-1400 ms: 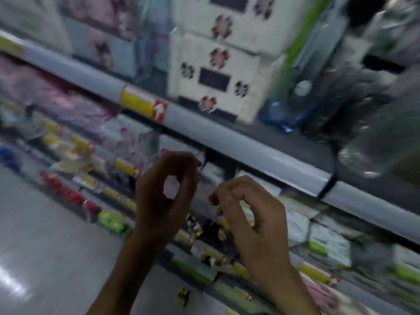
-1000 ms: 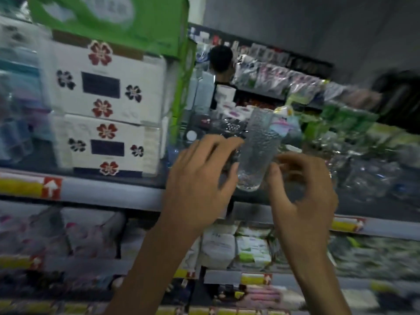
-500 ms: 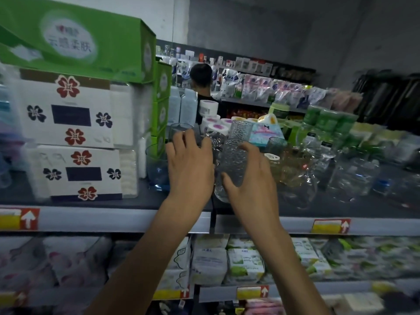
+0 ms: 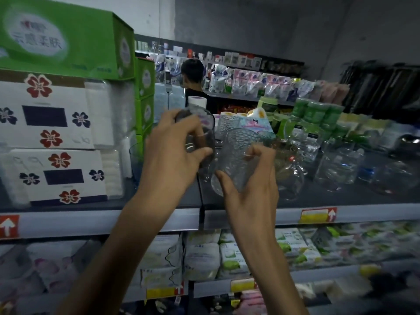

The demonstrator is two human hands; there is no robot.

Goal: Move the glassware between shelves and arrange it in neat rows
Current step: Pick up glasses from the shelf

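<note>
**Glass in each hand, both held above the upper shelf**

Centre frame: your right hand (image 4: pixel 250 194) grips the dimpled tumbler (image 4: pixel 236 160), thumb under its lower left and fingers (image 4: pixel 259 153) curled over the far wall. The tumbler's long axis is tilted, base lower left, mouth upper right.

Just left of it and slightly higher, your left hand (image 4: pixel 172 153) wraps round the smoky glass (image 4: pixel 200 135), which stands closer to upright. The two glasses are touching or nearly so; you cannot tell which.

Neither is set down; both hang over the dark shelf (image 4: pixel 318 198). Bare shelf shows below and to the right, short of the clear jars (image 4: pixel 336 164).

Judgement: your right hand is nearer that gap, and the tumbler needs righting before it goes down.
</note>
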